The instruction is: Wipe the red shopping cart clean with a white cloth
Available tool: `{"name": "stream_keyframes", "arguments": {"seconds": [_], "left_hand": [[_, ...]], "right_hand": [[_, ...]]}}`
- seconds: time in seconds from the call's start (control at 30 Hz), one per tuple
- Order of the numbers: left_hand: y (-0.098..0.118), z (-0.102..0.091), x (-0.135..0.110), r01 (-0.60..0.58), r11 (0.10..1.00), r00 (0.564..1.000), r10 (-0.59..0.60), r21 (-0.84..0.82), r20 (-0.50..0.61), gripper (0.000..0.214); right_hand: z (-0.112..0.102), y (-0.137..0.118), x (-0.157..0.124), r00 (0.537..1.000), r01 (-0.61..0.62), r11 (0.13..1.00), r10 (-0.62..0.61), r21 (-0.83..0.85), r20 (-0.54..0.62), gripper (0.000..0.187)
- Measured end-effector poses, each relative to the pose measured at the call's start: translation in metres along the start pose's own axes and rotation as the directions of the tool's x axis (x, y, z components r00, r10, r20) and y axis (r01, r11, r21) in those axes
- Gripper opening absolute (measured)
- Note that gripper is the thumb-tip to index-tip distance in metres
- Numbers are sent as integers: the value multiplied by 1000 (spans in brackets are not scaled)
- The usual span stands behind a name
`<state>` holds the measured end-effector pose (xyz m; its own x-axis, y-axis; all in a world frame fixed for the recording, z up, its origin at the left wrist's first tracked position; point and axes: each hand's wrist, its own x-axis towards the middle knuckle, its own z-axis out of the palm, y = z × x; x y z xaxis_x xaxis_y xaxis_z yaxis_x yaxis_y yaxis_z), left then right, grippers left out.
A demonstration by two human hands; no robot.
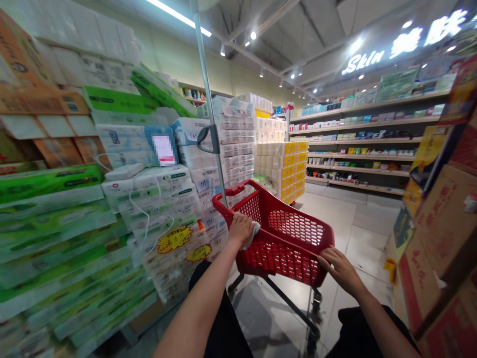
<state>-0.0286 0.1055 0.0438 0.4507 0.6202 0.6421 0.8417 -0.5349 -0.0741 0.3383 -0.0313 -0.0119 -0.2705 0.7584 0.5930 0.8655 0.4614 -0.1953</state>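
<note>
A red plastic shopping cart (pixel 298 253) with a perforated basket stands in front of me, turned sideways on its dark metal frame. My left hand (pixel 240 229) is closed around a white cloth or tissue (pixel 254 232), pressed against the cart's near rim by the handle end. At the other end, my right hand (pixel 338 264) grips the corner of the rim, its fingers over the edge. A grey metal pole (pixel 206 64) with a dark loop grip (pixel 209 139) rises behind my left hand.
Stacked tissue packs (pixel 55 238) fill the left side, with a white device (pixel 124 171) and its cable on top. Yellow-and-white packs (pixel 294 169) stand farther back. Cardboard boxes (pixel 436 238) line the right. Stocked shelves (pixel 357 139) run along the back, beyond the tiled floor (pixel 357 233).
</note>
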Motion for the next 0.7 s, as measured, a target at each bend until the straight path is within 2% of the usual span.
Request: {"name": "stream_keyframes", "arguments": {"seconds": [0.1, 0.27, 0.4, 0.53, 0.63, 0.7], "left_hand": [[18, 1, -5, 58, 998, 997, -58, -3, -45, 31], [56, 8, -13, 39, 998, 999, -40, -58, -24, 30], [106, 24, -19, 34, 990, 999, -34, -139, -1, 30], [159, 40, -26, -25, 980, 999, 29, -196, 19, 31], [177, 43, -30, -74, 973, 997, 80, -217, 18, 36], [174, 41, -32, -133, 967, 990, 141, -217, 23, 39]], "right_hand": [[8, -7, 8, 998, -58, 997, 59, -52, 23, 37], [22, -28, 17, 977, -211, 967, 215, -141, 10, 38], [26, -33, 17, 973, -228, 967, 222, -113, -67, 45], [31, -33, 14, 964, -250, 956, 233, -151, -125, 50], [36, -32, 8, 970, -213, 956, 182, -202, -162, 48], [38, -30, 3, 973, -178, 955, 135, -235, -189, 45]]}}
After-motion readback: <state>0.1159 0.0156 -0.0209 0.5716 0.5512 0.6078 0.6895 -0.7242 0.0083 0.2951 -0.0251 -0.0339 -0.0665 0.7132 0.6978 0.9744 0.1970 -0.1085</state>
